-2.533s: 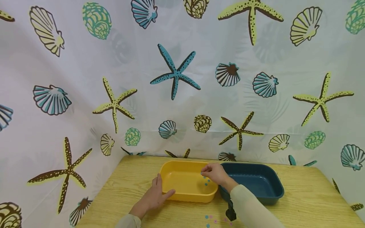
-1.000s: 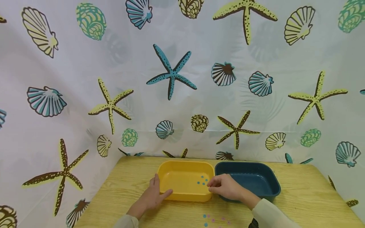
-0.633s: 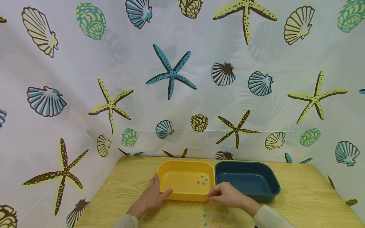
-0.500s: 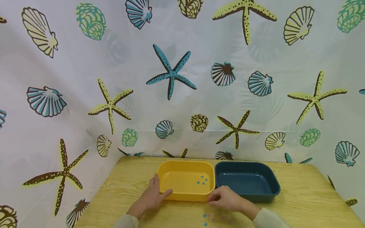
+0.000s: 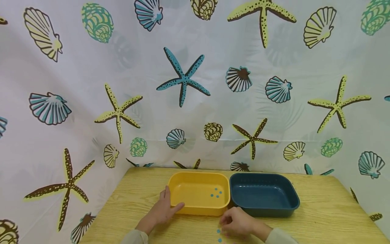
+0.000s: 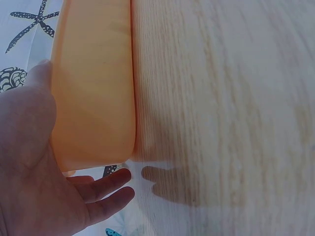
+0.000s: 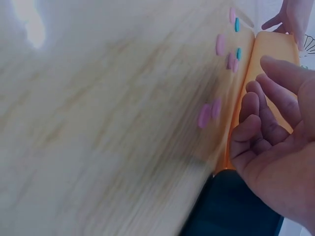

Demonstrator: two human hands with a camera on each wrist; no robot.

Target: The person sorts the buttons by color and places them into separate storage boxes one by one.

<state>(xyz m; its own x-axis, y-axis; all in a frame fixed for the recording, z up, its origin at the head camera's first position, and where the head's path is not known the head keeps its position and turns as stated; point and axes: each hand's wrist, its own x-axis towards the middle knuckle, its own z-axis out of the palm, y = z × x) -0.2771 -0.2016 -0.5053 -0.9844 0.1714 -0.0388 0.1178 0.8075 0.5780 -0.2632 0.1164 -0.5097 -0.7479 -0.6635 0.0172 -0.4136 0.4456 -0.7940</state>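
My left hand point(image 5: 161, 209) rests at the near left corner of a yellow plastic bin point(image 5: 199, 210), thumb at the front rim and fingers along the left side. In the left wrist view those fingers stretch past the bin's end wall. Several small blue button-like discs point(image 5: 217, 196) lie on the bin's floor towards the right. My right hand point(image 5: 239, 222) is low over the table in front of the bins, fingers loosely curled, thumb and index apart with nothing between them. Near it, blue discs point(image 5: 218, 231) and pink discs point(image 7: 220, 44) lie on the wood, partly hidden by the hand in the head view.
A dark blue bin point(image 5: 275, 212) stands against the yellow bin's right side, with no discs visible inside. Both sit on a wood-grain table point(image 5: 323, 210). A white curtain point(image 5: 201, 115) printed with shells and starfish encloses the back and sides.
My right hand let a blue disc go in the yellow bin, then moved back over the rim and down towards the discs on the table. The left hand stays at the bin's corner.
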